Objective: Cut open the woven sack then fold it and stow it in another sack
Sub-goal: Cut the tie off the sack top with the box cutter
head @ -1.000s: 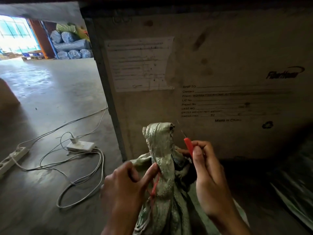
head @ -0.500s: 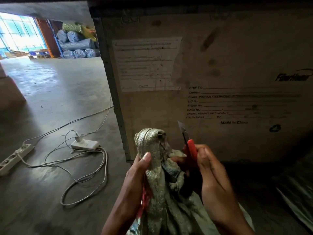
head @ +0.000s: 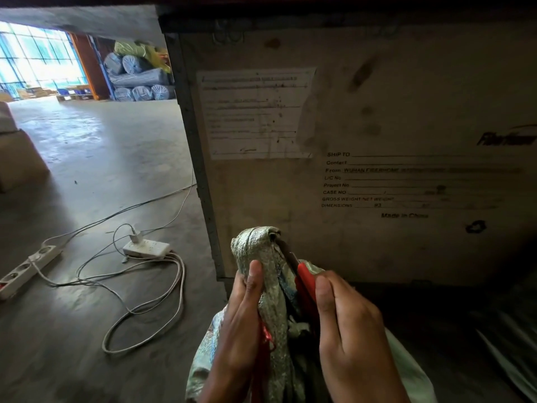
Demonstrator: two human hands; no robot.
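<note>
On the left we see a smooth grey concrete floor (head: 87, 158) with a white power strip (head: 27, 267), a flat white adapter box (head: 146, 248) and thin pale cables (head: 151, 312) lying in loose loops. Far behind, round bundles wrapped in blue plastic (head: 136, 80) are stacked. In the middle our left hand (head: 242, 321) is closed around the bunched neck of the woven sack (head: 261, 257), thumb pressed on its shiny, greenish-silver weave; a red string (head: 266, 335) shows under the palm. The sack stands upright between our two hands, directly in front of a big dull wooden crate (head: 406, 112) with a worn paper label (head: 255, 112) and printed black text. Our right hand (head: 348, 338) grips the red handle of a utility knife (head: 305, 279). Compared with half a second earlier, the blade no longer points free in the air: it is now tilted left, with its tip at the folded top of the sack.
</note>
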